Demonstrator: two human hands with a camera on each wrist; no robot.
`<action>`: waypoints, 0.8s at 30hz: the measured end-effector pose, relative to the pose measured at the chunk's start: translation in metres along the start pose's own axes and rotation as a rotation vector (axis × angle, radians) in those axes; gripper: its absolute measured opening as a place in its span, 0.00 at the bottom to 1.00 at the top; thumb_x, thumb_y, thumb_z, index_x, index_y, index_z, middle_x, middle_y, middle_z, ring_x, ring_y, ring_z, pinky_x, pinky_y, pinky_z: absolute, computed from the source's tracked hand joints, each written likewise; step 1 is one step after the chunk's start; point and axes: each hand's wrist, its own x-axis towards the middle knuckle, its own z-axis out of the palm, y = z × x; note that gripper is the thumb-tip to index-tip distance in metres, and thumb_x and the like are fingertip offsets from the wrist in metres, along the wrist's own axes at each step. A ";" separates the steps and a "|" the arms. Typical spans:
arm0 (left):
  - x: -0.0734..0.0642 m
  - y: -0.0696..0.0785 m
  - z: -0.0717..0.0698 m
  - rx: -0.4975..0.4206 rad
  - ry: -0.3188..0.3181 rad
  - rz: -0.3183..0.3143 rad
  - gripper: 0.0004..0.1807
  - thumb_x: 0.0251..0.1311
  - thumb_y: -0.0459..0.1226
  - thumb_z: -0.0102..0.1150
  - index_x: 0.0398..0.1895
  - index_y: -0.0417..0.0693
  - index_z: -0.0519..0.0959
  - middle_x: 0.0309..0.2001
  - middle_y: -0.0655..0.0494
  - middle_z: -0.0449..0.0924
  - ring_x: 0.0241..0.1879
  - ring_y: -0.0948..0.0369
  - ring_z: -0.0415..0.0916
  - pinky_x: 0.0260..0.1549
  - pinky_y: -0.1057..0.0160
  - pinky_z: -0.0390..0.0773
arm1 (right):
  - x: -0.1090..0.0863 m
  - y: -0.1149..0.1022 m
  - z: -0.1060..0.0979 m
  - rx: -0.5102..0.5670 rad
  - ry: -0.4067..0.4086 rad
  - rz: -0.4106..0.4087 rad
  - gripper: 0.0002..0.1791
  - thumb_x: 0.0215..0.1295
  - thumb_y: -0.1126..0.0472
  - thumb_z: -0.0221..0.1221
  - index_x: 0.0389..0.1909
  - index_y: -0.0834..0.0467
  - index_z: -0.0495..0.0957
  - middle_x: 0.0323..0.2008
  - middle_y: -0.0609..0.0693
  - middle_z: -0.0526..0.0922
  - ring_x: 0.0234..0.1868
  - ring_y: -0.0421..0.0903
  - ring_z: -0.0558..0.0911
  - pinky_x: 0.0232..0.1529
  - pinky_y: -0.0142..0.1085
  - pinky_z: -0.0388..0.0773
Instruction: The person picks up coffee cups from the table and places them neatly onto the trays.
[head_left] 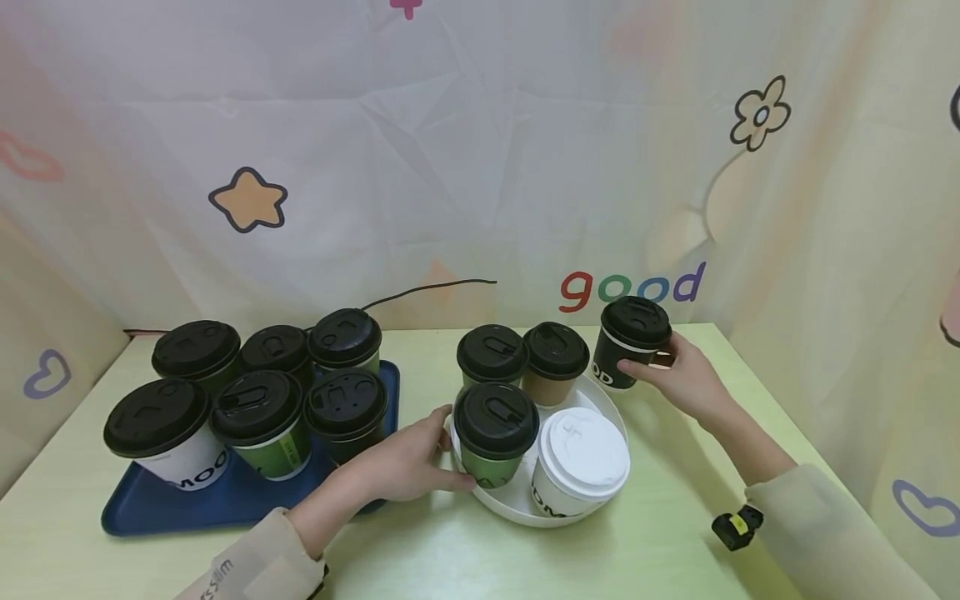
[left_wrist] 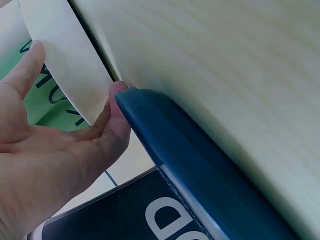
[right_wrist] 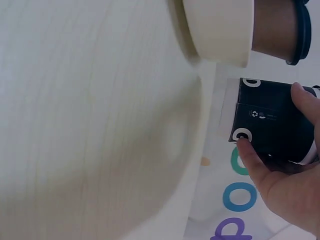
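Note:
My right hand [head_left: 693, 379] grips a black paper coffee cup [head_left: 617, 360] with a black lid and handle, lifted off the table just beyond the right rim of a white round tray [head_left: 517, 508]. In the right wrist view, its thumb and fingers are around the dark cup [right_wrist: 270, 117]. My left hand [head_left: 408, 458] is spread against the tray's left side, beside a green cup [head_left: 495, 467]. In the left wrist view, fingers [left_wrist: 117, 120] touch the tray's wall. Also on the tray stand a white cup [head_left: 581, 454], a brown cup [head_left: 551, 387] and another black-lidded cup [head_left: 491, 350].
At the left, a blue tray [head_left: 172, 517] bears several lidded cups, among them a white one [head_left: 187, 458] and a green one [head_left: 277, 454]. A printed curtain [head_left: 465, 167] hangs behind the light table [head_left: 660, 533]. A dark cable [head_left: 427, 288] runs along the back.

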 end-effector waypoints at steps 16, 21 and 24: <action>0.001 0.000 0.001 -0.002 -0.010 0.002 0.54 0.58 0.43 0.77 0.77 0.30 0.53 0.46 0.50 0.77 0.45 0.54 0.73 0.49 0.50 0.73 | -0.033 -0.026 -0.017 -0.085 -0.014 -0.072 0.37 0.64 0.50 0.72 0.67 0.63 0.69 0.58 0.63 0.79 0.61 0.63 0.77 0.55 0.54 0.73; 0.001 0.000 0.000 -0.002 -0.006 0.017 0.52 0.57 0.42 0.78 0.76 0.31 0.55 0.44 0.48 0.77 0.42 0.53 0.73 0.45 0.51 0.73 | -0.042 -0.032 -0.017 -0.126 -0.026 -0.069 0.36 0.63 0.47 0.72 0.65 0.62 0.72 0.56 0.60 0.80 0.59 0.61 0.78 0.53 0.52 0.73; 0.001 0.001 0.000 -0.004 -0.007 0.019 0.52 0.57 0.42 0.78 0.76 0.31 0.54 0.44 0.48 0.78 0.42 0.53 0.73 0.44 0.51 0.73 | -0.047 -0.036 -0.017 -0.118 -0.048 -0.069 0.37 0.62 0.47 0.73 0.64 0.62 0.72 0.56 0.58 0.81 0.59 0.60 0.79 0.53 0.52 0.73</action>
